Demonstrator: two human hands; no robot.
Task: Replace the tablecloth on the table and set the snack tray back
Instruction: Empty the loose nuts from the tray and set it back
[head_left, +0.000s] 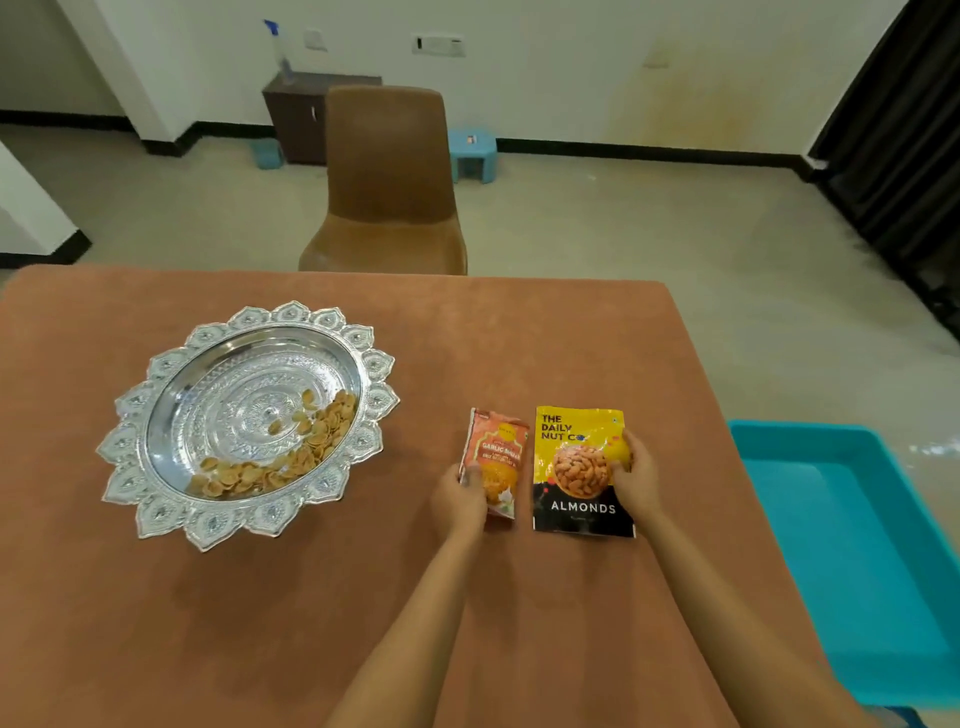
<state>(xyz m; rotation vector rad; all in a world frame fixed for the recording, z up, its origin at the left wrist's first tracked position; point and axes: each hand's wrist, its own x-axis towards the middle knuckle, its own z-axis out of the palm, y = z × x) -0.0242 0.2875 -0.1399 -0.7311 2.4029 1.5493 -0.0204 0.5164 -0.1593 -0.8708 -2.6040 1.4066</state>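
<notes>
A brown tablecloth (363, 597) covers the table. On its left stands a silver snack tray (156, 364) with a scalloped rim and several golden chips (291, 457) heaped on its near side. To the right, my left hand (460, 501) grips the lower left edge of an orange garlic snack packet (501, 457). My right hand (636, 478) holds the right edge of a yellow and black almonds pouch (574, 467). Both packets rest on the cloth side by side, a small gap between them.
A brown chair (387, 182) stands at the table's far edge. A turquoise bin (857, 545) sits low at the right side of the table. Behind are a dark cabinet (293, 114) with a spray bottle (280, 49), a blue stool (472, 153) and a dark curtain (893, 130).
</notes>
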